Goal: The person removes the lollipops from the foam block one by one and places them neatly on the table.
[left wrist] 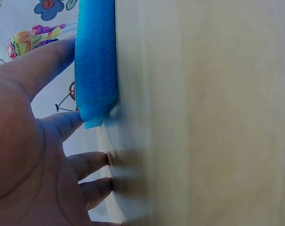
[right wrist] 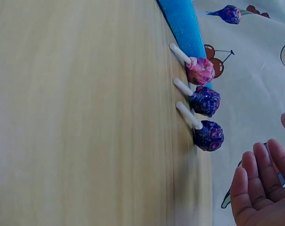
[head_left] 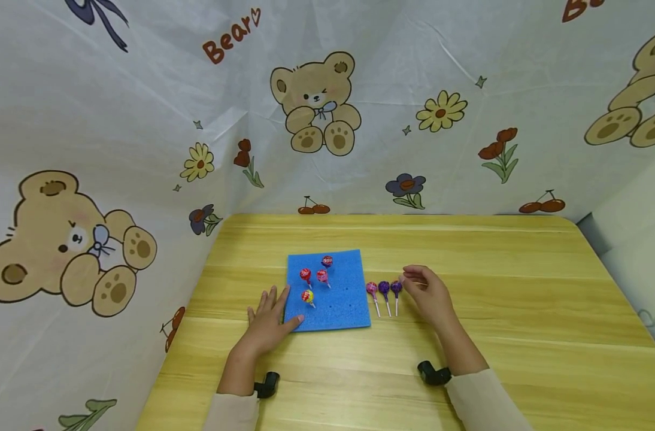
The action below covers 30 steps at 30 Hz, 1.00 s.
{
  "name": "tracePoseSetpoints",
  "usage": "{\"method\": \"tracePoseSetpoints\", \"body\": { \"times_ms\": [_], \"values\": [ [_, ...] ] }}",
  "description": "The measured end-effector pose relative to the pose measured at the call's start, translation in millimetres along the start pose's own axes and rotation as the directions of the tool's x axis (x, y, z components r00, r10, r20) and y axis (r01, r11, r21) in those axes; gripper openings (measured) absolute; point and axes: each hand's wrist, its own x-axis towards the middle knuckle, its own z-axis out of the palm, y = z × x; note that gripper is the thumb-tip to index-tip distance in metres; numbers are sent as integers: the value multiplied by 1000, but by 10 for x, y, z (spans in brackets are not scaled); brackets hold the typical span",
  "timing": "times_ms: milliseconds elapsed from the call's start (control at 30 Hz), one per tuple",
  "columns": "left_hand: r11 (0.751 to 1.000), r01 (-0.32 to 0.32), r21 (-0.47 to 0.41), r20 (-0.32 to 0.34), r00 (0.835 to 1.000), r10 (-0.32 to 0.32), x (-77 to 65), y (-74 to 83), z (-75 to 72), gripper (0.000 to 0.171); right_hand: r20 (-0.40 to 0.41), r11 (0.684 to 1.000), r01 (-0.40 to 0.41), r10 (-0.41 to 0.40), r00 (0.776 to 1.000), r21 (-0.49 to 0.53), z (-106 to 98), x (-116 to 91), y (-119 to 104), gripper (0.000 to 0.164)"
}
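Note:
A blue foam board [head_left: 335, 314] lies on the table, with small holes showing in its top. Several wrapped lollipops stand in it by their sticks: a dark one [head_left: 327, 261], a red one [head_left: 305, 274], a pink one [head_left: 323, 275] and a yellow one [head_left: 307, 296]. My left hand [head_left: 267, 329] rests at the board's left edge, thumb and index finger touching the foam. Right of the board, a pink lollipop [right wrist: 200, 71] and two purple lollipops [right wrist: 206, 100] lie in a row, sticks toward me. My right hand [head_left: 428, 294] hovers beside the rightmost one, fingers loosely bent around nothing.
The light wooden table [head_left: 521, 299] reaches well to the right of the hands. A white cloth [head_left: 381, 72] printed with bears and flowers hangs behind and along the left side. Each wrist carries a black camera mount [head_left: 434, 374].

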Motion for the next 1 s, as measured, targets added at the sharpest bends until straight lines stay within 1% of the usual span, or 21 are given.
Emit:
{"method": "tracePoseSetpoints", "body": {
  "times_ms": [133,333,567,667,767,900,1000],
  "values": [
    [1000,-5,-4,-4,1000,5,-2,-6,0,86,3,1000,19,-19,1000,8,49,-19,-15,44],
    [1000,2,-5,5,1000,-2,3,-18,8,86,29,999,45,-45,999,-2,156,-41,-40,39],
    [1000,2,0,7,1000,-2,11,-27,16,86,50,997,81,-81,995,6,270,-86,-136,36],
    [1000,2,2,6,1000,-2,6,-25,13,86,69,994,111,-111,991,-7,320,-86,-170,35],
    [1000,-2,0,-2,1000,2,-2,-24,13,86,90,993,114,-111,990,-18,374,-87,-197,34],
    [1000,-5,2,-8,1000,5,-6,-24,18,86,122,994,110,-109,987,-3,458,-102,-239,34],
    [1000,-3,3,-4,1000,3,-3,-24,18,86,141,992,124,-122,982,-1,527,-122,-271,34]
  ]
}}
